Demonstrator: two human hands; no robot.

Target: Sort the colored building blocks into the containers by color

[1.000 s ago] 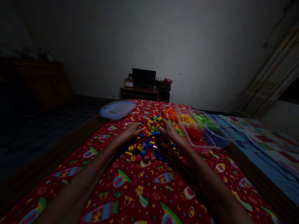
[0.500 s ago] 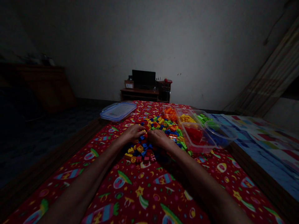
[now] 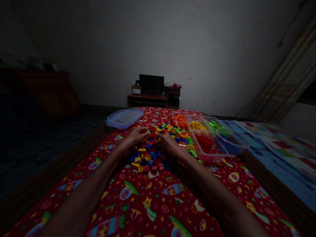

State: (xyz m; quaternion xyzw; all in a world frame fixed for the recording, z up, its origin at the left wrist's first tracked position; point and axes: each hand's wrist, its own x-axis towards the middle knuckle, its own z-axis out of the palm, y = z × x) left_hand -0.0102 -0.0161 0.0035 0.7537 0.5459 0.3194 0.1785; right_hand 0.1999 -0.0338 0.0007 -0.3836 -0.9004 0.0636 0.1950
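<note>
A heap of toy building bricks [image 3: 148, 158] in red, blue, yellow, green and orange lies on the red patterned cloth [image 3: 148, 191]. Over its left side is my left hand [image 3: 137, 135], thumb and fingers pinched together; whatever they hold is too small to name. My right hand [image 3: 169, 144] reaches over the middle of the heap with its fingers curled inward. Its fingertips are partly hidden, and I cannot make out what is in them. A small gap separates the two hands.
To the right stand clear plastic containers of bricks sorted by colour: orange [image 3: 179, 121], yellow [image 3: 197, 126], green [image 3: 214, 125], red [image 3: 206, 142] and a round tub [image 3: 237, 144] with blue. A blue-rimmed lid [image 3: 124, 118] lies at the far left. A monitor [image 3: 151, 84] stands behind.
My left hand has shifted a little left and away from my right hand, widening the gap between them. The right fingers have turned slightly; the containers have not moved.
</note>
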